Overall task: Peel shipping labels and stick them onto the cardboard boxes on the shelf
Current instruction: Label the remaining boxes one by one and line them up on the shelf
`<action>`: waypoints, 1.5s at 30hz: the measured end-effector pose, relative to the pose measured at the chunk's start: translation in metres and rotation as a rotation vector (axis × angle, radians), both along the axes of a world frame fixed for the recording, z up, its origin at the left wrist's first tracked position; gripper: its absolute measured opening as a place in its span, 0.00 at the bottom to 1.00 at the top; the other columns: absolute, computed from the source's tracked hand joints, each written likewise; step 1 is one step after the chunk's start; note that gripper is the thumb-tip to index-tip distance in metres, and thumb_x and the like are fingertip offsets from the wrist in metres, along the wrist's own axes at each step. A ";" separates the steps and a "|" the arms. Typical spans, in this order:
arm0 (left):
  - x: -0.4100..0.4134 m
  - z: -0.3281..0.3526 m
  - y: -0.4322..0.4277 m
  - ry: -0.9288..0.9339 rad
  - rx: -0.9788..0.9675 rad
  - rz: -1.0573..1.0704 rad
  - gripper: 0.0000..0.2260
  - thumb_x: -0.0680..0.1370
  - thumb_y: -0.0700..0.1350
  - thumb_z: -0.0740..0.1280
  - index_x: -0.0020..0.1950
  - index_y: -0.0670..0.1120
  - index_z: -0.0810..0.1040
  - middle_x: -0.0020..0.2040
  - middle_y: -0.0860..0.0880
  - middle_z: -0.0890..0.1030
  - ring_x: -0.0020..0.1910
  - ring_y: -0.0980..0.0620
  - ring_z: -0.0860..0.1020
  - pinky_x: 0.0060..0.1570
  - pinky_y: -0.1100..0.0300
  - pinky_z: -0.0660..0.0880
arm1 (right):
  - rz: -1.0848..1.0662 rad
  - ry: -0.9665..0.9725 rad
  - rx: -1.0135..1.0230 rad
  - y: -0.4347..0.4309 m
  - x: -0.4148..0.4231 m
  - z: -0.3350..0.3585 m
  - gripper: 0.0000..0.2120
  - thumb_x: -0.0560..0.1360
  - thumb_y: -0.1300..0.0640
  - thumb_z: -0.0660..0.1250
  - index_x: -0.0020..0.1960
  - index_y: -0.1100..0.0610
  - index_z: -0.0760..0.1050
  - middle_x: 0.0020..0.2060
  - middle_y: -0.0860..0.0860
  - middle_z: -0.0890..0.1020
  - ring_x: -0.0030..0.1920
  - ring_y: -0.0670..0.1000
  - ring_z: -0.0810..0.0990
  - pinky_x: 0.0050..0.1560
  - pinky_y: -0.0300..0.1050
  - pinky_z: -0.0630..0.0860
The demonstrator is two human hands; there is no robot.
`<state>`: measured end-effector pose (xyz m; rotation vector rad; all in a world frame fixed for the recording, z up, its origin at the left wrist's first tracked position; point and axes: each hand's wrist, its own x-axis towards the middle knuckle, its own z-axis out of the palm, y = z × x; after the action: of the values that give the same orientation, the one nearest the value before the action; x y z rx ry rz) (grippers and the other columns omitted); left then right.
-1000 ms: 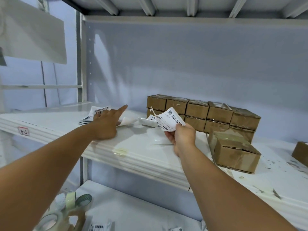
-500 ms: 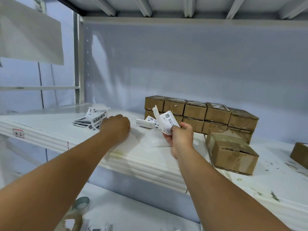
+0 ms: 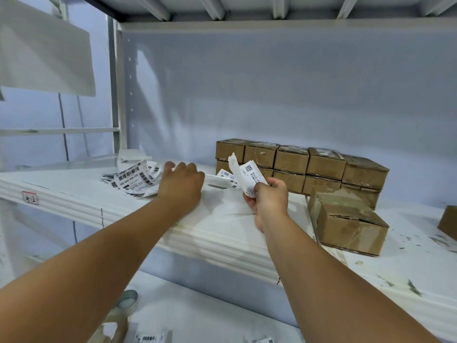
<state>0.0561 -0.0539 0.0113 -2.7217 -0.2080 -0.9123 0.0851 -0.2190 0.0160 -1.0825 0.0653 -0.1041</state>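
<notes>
Both arms stretch forward over the shelf (image 3: 222, 238). The left hand (image 3: 181, 184) lies knuckles-up, fingers bent, against the pile of labels (image 3: 134, 178) towards the shelf's left end; whether it grips any is unclear. The right hand (image 3: 269, 195), raised mid-shelf, pinches a curling label (image 3: 244, 173) before the cardboard boxes (image 3: 301, 167) stacked along the back edge.

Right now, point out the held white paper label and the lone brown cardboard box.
Held white paper label (image 3: 250, 175): head view, printed face.
Lone brown cardboard box (image 3: 351, 232): head view, front side.
</notes>
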 end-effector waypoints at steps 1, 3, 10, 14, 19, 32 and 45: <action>0.004 0.002 -0.008 0.008 0.001 -0.024 0.18 0.74 0.38 0.58 0.62 0.47 0.74 0.58 0.47 0.75 0.57 0.44 0.73 0.57 0.52 0.66 | 0.004 0.001 0.000 0.000 0.000 0.000 0.18 0.73 0.73 0.58 0.57 0.55 0.68 0.53 0.53 0.74 0.41 0.51 0.77 0.31 0.42 0.76; 0.017 0.004 -0.019 0.048 -0.161 -0.109 0.23 0.74 0.35 0.59 0.69 0.46 0.67 0.62 0.45 0.71 0.58 0.42 0.73 0.51 0.51 0.71 | 0.010 0.002 -0.004 0.000 0.000 0.000 0.19 0.73 0.73 0.58 0.57 0.55 0.68 0.53 0.53 0.74 0.44 0.54 0.78 0.31 0.42 0.76; 0.046 0.004 -0.028 0.130 -0.496 -0.252 0.26 0.75 0.35 0.57 0.73 0.45 0.60 0.54 0.38 0.75 0.52 0.39 0.75 0.46 0.52 0.71 | 0.005 0.005 -0.029 0.001 0.004 -0.002 0.18 0.72 0.72 0.59 0.56 0.54 0.68 0.53 0.54 0.75 0.48 0.57 0.79 0.30 0.42 0.75; 0.045 0.006 -0.031 -0.029 -0.601 -0.247 0.17 0.75 0.35 0.54 0.61 0.44 0.74 0.50 0.39 0.77 0.46 0.40 0.76 0.42 0.54 0.72 | 0.003 0.010 -0.033 0.001 0.006 -0.002 0.19 0.72 0.72 0.59 0.58 0.55 0.69 0.54 0.54 0.76 0.44 0.54 0.78 0.30 0.41 0.75; 0.030 0.019 -0.025 -0.214 -0.510 -0.262 0.07 0.78 0.35 0.58 0.50 0.37 0.75 0.42 0.38 0.77 0.38 0.42 0.72 0.36 0.56 0.63 | 0.000 0.004 -0.104 -0.001 0.005 -0.003 0.18 0.72 0.70 0.59 0.57 0.52 0.69 0.54 0.53 0.76 0.48 0.55 0.79 0.33 0.43 0.76; -0.029 -0.009 0.016 0.002 -0.523 0.192 0.28 0.76 0.36 0.57 0.76 0.42 0.52 0.64 0.35 0.68 0.59 0.37 0.72 0.53 0.48 0.72 | -0.025 -0.029 -0.313 0.001 0.006 -0.006 0.14 0.72 0.66 0.61 0.52 0.49 0.70 0.52 0.50 0.78 0.50 0.53 0.78 0.55 0.55 0.79; -0.026 -0.012 0.002 -0.381 -0.443 -0.336 0.17 0.77 0.45 0.54 0.44 0.39 0.81 0.41 0.41 0.80 0.42 0.40 0.76 0.44 0.52 0.72 | 0.028 -0.094 -0.299 0.001 0.001 -0.006 0.12 0.71 0.67 0.62 0.44 0.50 0.71 0.49 0.51 0.81 0.48 0.55 0.81 0.41 0.47 0.78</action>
<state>0.0303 -0.0518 -0.0002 -3.0052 -0.0212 -1.6579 0.0864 -0.2181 0.0097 -1.3746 -0.0518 -0.1420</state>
